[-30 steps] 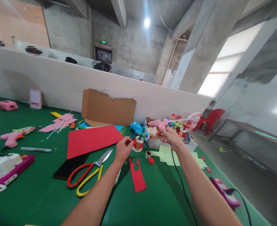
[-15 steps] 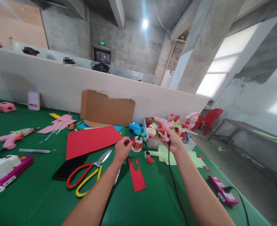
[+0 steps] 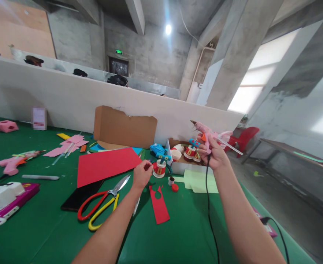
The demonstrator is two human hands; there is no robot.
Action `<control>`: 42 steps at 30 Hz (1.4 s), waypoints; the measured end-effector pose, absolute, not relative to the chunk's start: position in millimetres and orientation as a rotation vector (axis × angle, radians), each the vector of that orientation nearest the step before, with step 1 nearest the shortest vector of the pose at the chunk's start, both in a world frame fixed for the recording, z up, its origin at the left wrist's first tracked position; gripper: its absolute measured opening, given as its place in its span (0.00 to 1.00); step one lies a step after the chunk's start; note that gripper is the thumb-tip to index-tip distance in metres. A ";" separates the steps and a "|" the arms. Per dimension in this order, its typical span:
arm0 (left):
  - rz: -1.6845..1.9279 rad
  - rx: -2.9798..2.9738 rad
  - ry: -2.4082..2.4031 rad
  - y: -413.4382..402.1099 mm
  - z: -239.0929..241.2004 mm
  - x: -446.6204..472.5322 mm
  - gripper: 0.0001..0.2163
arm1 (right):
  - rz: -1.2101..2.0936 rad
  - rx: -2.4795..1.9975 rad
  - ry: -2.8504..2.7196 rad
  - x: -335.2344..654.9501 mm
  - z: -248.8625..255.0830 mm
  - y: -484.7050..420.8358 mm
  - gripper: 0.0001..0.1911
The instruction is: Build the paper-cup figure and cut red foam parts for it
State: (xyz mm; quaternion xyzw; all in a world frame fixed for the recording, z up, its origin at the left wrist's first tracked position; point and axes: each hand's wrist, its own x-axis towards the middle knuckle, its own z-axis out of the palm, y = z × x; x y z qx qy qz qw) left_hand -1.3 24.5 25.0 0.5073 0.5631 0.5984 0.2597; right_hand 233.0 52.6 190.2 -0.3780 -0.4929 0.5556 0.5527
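Observation:
My right hand (image 3: 215, 152) is closed round the handle of a pink hot glue gun (image 3: 205, 132), raised above a white box; a clear glue stick sticks out of its back and its nozzle points up left. My left hand (image 3: 143, 174) pinches a small red paper piece (image 3: 154, 167) beside a toy figure (image 3: 159, 168) with a blue head, a red-and-white cup body and coiled dark-green arms. My fingers partly hide that piece. Nearby lie a cut red paper strip (image 3: 159, 209), a red cap (image 3: 174, 187) and a small white tube (image 3: 171, 181).
The white box (image 3: 179, 167) holds similar figures. Scissors (image 3: 106, 201), a red sheet (image 3: 106, 165), a black phone-like slab (image 3: 80, 196) and pale-green paper (image 3: 197, 179) lie around. Another glue gun (image 3: 13, 161) and a power strip (image 3: 26, 192) are left. A cord hangs from my glue gun.
My right hand has lifted the glue gun up and to the right, away from the box, uncovering figures inside it. My left hand has stayed almost in place by the toy figure.

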 end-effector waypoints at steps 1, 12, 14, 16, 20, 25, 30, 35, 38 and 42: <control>1.622 1.374 1.520 24.5 25.0 -1.3 0.07 | 1.288 -0.895 -1.178 238.1 189.7 50.7 0.13; 1.599 1.354 1.510 24.5 23.1 -3.7 0.07 | 1.353 -1.402 -1.013 308.4 106.7 -6.1 0.06; 1.588 1.367 1.518 24.6 22.2 -4.2 0.07 | 1.260 -1.563 -1.014 318.9 86.1 -19.8 0.08; 1.587 1.373 1.520 24.9 21.5 -4.5 0.07 | 1.090 -1.729 -1.121 328.5 67.3 -30.4 0.10; 1.599 1.369 1.522 25.4 21.1 -4.5 0.07 | 0.693 -2.110 -1.439 339.5 45.5 -38.5 0.17; 1.611 1.340 1.500 25.1 21.8 -3.7 0.07 | 0.460 -2.400 -1.816 335.4 52.8 -40.7 0.21; 1.634 1.342 1.502 23.7 23.9 -2.1 0.07 | 0.228 -2.582 -1.791 326.4 78.4 -46.6 0.25; 1.622 1.368 1.465 22.0 24.1 -0.3 0.08 | 0.228 -1.790 -1.511 267.5 97.5 -11.8 0.16; 1.626 1.352 1.460 21.3 24.5 -0.8 0.09 | 0.691 -1.210 -1.379 210.6 95.3 33.5 0.20; 1.649 1.364 1.472 22.7 25.1 -5.7 0.10 | 0.773 -1.113 -1.371 157.8 80.9 84.1 0.25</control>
